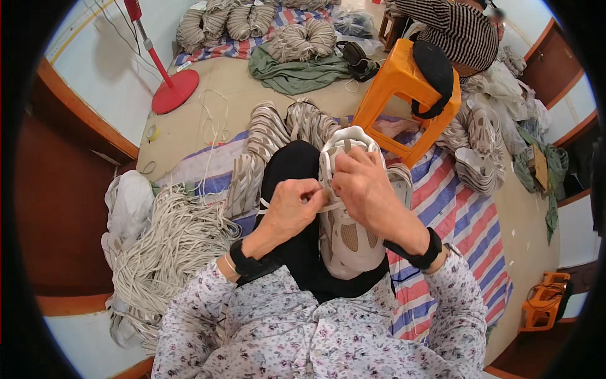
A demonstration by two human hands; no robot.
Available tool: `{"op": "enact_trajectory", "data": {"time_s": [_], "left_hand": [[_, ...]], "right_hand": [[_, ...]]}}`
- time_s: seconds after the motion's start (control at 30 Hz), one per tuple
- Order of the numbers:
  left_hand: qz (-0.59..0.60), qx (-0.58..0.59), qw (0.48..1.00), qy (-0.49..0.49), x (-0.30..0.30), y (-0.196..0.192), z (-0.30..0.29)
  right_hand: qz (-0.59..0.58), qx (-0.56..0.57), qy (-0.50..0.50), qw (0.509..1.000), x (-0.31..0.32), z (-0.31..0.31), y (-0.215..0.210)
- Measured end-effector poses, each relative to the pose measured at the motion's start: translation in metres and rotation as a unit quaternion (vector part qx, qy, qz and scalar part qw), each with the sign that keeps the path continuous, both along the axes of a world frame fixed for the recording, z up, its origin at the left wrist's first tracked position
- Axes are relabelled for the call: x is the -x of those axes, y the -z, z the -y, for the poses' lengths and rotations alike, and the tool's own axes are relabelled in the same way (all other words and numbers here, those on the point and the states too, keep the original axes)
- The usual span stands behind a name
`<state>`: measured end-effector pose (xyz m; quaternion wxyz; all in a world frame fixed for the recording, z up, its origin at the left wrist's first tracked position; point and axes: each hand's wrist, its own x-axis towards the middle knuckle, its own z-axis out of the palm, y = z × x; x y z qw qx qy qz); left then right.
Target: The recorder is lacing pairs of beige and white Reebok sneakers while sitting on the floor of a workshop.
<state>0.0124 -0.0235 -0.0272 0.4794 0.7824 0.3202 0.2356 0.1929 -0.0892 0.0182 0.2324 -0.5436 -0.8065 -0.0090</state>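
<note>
shoe [346, 237] under both hands | left hand [289, 208] pinching lace [328, 206] | right hand [363, 186] gripping lace

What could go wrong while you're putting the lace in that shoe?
The lace trails loose to the side of the left hand, so it might slip back out of the hole. The shoe only rests on the lap, steadied by the right hand, so it could tip off. The big pile of laces beside the knee looks easy to tangle.
</note>
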Motion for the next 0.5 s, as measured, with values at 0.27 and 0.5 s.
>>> {"op": "enact_trajectory", "data": {"time_s": [0.27,0.5], "left_hand": [[0.114,-0.087,0.989,-0.029,-0.034,-0.037,-0.007],[0.042,-0.214,0.975,0.034,-0.063,-0.037,-0.001]], "right_hand": [[0.008,-0.114,0.210,0.971,-0.035,0.053,-0.063],[-0.477,0.013,0.218,0.851,-0.022,0.071,0.004]]}}
